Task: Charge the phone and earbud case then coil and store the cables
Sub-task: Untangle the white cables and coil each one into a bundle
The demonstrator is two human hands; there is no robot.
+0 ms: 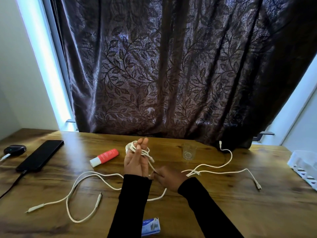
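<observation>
My left hand (135, 160) is raised over the table with its fingers straight, and a white cable (137, 149) is wound in several loops around them. My right hand (169, 177) pinches the free strand of that cable just below the left wrist. A second white cable (77, 189) lies loose at the front left with both plugs on the table. A third white cable (223, 169) sprawls to the right. The black phone (40, 155) lies at the left with a dark cable plugged in. The dark earbud case (14, 149) sits beyond it with a white cable attached.
A red and white tube (104, 157) lies left of my hands, a clear glass (188, 152) stands to the right. A white slotted tray (303, 165) sits at the right edge. A small blue box (151, 227) lies by the front edge. A dark curtain (171, 66) hangs behind the wooden table (223, 212).
</observation>
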